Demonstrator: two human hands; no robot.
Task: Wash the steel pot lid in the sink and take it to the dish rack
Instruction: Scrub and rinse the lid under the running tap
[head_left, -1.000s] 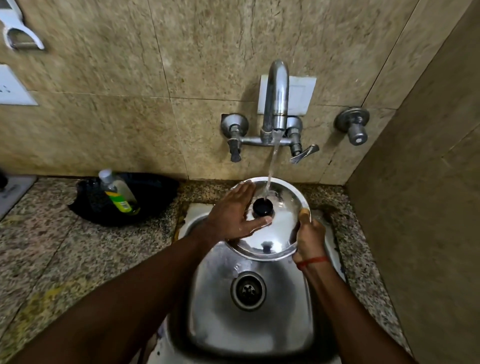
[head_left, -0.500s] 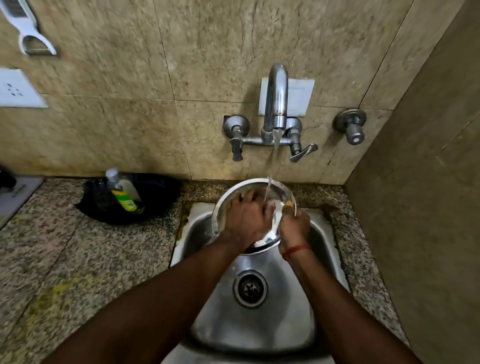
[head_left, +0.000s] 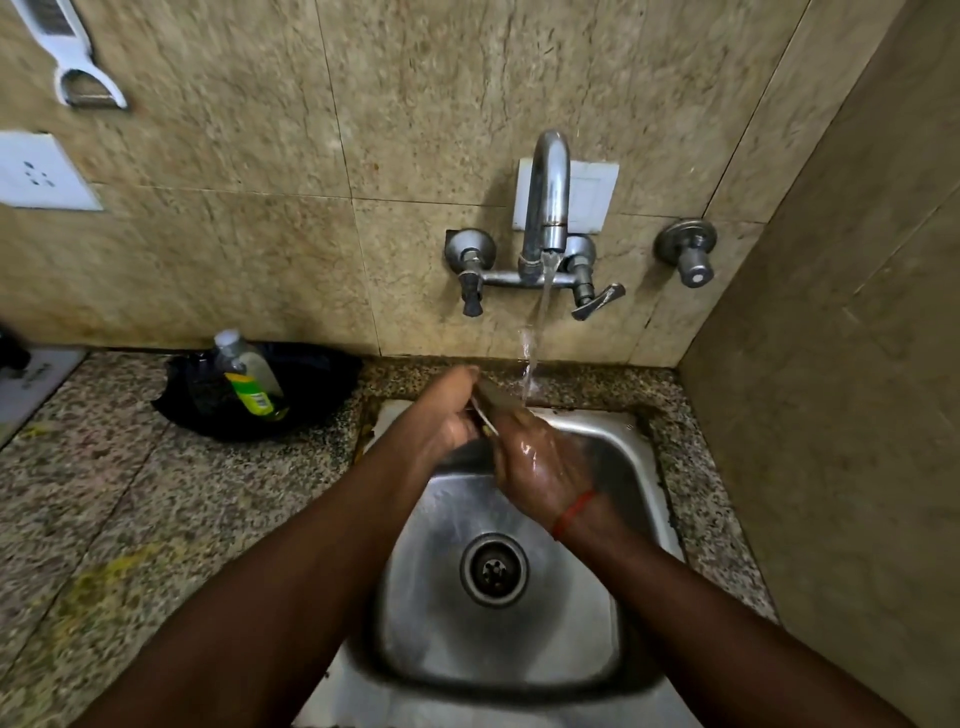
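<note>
The left hand (head_left: 448, 415) and right hand (head_left: 540, 462) press together from either side, fingers closed on the steel pot lid (head_left: 493, 402), which shows only as a thin edge between the palms. It stands on edge over the back rim of the sink (head_left: 519, 639), its rim line running toward the wall. Water falls from the tap (head_left: 548, 208) onto it. The speckled granite worktop (head_left: 130, 493) carries a bottle (head_left: 249, 374) against tan wall tiles.
</note>
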